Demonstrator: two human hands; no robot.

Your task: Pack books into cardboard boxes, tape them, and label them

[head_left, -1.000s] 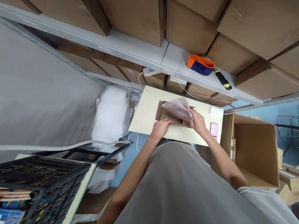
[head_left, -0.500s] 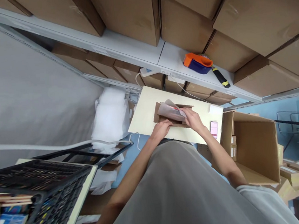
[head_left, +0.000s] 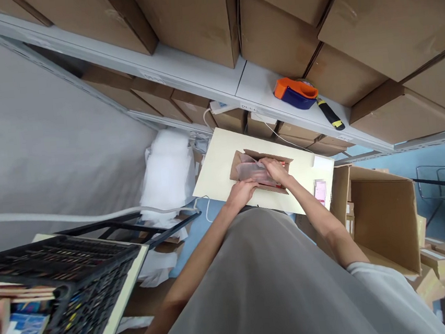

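A small open cardboard box (head_left: 235, 169) with its flaps up sits on a pale yellow tabletop (head_left: 214, 160). Inside it lies a translucent wrapping sheet (head_left: 251, 171), and bits of something red show at its right end. My left hand (head_left: 243, 192) has its fingers curled over the near edge of the box. Reaching in from the right, my right hand (head_left: 274, 170) grips the sheet inside the box, its fingertips partly hidden. A phone (head_left: 320, 192) lies to the right on the tabletop.
A shelf of large cartons (head_left: 276, 33) runs above the table, holding an orange-and-blue tape dispenser (head_left: 296, 93) and a box cutter (head_left: 330, 114). White packing sheets (head_left: 169, 167) hang at left. A black crate (head_left: 89, 300) of books stands lower left; a large open carton (head_left: 385, 219) stands right.
My right hand has brought the wrapping sheet down and left into the box; the sheet stood up higher before. Red parts now show at the right end. My left hand stays at the near edge.
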